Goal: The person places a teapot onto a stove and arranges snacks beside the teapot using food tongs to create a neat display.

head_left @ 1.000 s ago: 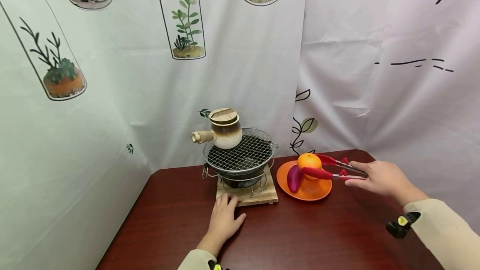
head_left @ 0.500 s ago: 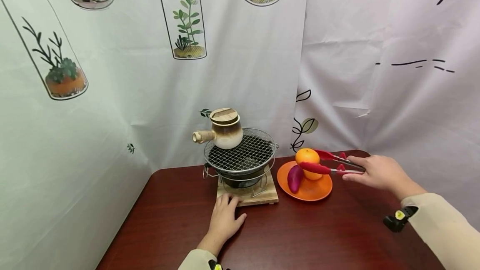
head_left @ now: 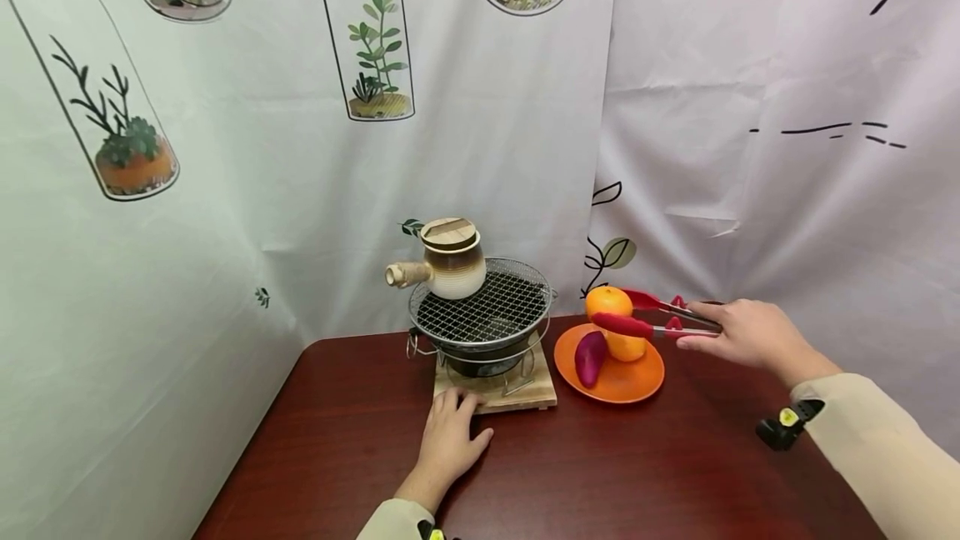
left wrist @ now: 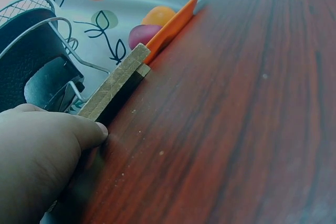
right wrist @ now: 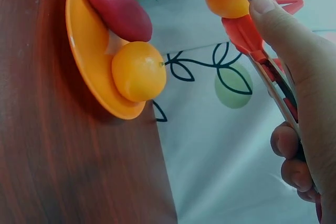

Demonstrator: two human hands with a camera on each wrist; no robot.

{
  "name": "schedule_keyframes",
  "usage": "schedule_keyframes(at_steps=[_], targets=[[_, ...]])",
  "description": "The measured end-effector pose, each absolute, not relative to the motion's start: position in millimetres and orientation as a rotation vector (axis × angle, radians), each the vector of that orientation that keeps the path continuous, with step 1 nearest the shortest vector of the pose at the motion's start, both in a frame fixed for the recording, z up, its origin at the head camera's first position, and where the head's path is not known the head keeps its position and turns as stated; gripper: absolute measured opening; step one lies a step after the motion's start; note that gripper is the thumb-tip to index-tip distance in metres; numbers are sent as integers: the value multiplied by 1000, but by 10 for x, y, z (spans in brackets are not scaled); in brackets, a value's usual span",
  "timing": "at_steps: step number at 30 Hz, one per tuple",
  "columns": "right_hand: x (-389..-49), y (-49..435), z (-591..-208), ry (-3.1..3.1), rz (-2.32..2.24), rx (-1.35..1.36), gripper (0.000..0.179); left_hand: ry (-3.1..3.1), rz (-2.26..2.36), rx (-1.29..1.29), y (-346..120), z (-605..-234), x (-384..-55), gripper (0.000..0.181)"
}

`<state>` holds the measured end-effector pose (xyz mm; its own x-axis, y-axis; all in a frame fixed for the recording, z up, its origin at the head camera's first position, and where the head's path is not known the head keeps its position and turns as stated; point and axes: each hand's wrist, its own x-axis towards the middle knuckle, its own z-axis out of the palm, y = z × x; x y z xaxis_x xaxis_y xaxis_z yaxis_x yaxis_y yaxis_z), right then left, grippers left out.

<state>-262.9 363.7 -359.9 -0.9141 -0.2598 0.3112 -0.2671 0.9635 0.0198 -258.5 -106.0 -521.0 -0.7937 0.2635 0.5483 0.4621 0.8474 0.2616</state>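
Note:
My right hand (head_left: 753, 338) grips a pair of tongs (head_left: 693, 320) with red tips. Between those tips is an orange (head_left: 607, 302), lifted above the orange plate (head_left: 643, 386). A second orange (right wrist: 139, 72) lies on the plate beside a purple sweet potato (head_left: 591, 358). In the right wrist view the thumb lies along one arm of the tongs, with fingers curled round the other side. My left hand (head_left: 448, 440) rests with its fingers on the front edge of the wooden board (head_left: 536, 394), its thumb spread toward the table.
On the board stands a round black grill (head_left: 480, 357) topped by a wire mesh (head_left: 502, 307). A lidded clay pot (head_left: 456, 272) sits on the mesh's left part, handle pointing left. The reddish-brown table (head_left: 600, 473) meets a patterned cloth backdrop (head_left: 487, 148) behind.
The held orange has risen off the other orange and shifted left, carried in the tongs by my right hand. My left hand stays put on the board.

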Motion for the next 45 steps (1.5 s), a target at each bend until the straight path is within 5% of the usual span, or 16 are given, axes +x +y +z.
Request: schedule_keyframes(at_steps=[45], targets=[[-2948,3173,-3366,-2765,50,413,87,-2564,-535,-515,-1040,-5159,-2561,37]])
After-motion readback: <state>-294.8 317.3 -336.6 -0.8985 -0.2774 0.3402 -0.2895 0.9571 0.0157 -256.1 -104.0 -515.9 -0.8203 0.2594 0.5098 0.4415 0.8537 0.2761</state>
